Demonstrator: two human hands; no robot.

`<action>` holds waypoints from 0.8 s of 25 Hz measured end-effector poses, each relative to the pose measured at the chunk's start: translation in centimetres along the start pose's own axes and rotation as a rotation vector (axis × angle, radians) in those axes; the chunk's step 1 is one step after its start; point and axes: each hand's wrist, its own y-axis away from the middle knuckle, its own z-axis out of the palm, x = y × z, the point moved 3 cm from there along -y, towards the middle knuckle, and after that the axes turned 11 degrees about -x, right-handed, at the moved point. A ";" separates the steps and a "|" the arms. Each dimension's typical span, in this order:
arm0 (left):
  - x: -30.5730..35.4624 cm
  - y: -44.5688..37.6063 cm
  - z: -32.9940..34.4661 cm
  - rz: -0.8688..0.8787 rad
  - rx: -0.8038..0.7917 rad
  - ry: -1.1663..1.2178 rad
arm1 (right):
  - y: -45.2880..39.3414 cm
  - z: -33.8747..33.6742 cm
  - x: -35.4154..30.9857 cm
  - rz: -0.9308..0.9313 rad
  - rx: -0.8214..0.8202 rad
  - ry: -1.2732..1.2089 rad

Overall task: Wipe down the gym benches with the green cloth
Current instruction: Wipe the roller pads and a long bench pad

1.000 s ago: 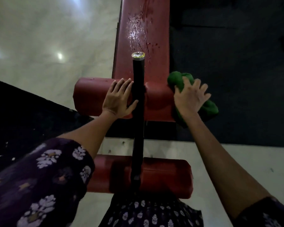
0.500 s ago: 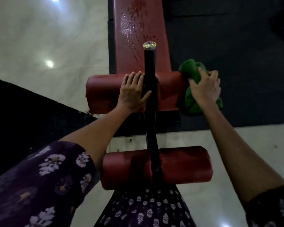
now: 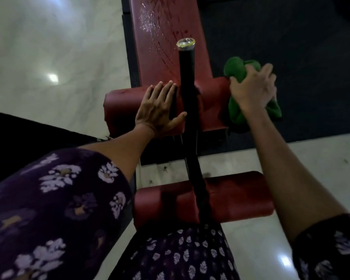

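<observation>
Since the earlier frame, the right hand point(image 3: 253, 91) has slid with the green cloth point(image 3: 235, 70) a little further off the right end of the far roller, its fingers now reaching over the bunched fabric.

Pale glossy floor point(image 3: 49, 47) lies on the left and near right; dark mat point(image 3: 291, 37) lies far right. The red padded bench point(image 3: 160, 37), smooth vinyl with wet streaks, runs away from the viewer. Across its near end sits a cylindrical red roller pad point(image 3: 125, 104); a second roller pad point(image 3: 234, 199) lies nearer. A black post point(image 3: 187, 77) with a shiny metal cap rises between them.

The left hand point(image 3: 160, 110) rests flat on the far roller, fingers straight and together, just left of the post. The right hand grips the crumpled, soft cloth against that roller's right end.
</observation>
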 end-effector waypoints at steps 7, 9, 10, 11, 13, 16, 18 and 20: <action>0.2 0.3 0.4 0.004 0.043 0.005 | 3.6 1.4 -0.7 -0.321 -0.072 0.065; 0.2 0.3 0.3 0.004 0.067 0.005 | 1.5 0.1 1.0 -0.201 -0.042 0.098; 0.1 0.1 0.2 0.001 0.079 0.002 | 0.2 -0.3 1.0 -0.134 -0.028 0.102; 0.0 -0.1 0.2 0.001 0.087 -0.002 | -0.8 -0.3 0.4 -0.084 -0.027 0.109; 0.2 -0.1 0.3 0.010 0.091 0.007 | -1.1 0.3 -1.8 -0.095 -0.053 0.164; 0.1 0.3 0.5 0.004 0.112 0.010 | 0.9 2.0 -4.9 -0.329 -0.145 0.188; -0.1 0.3 0.4 0.001 0.116 0.009 | 1.4 2.0 -5.0 -0.456 -0.155 0.212; -0.2 0.1 0.3 -0.004 0.131 -0.002 | -1.2 0.6 -3.3 -0.378 -0.163 0.237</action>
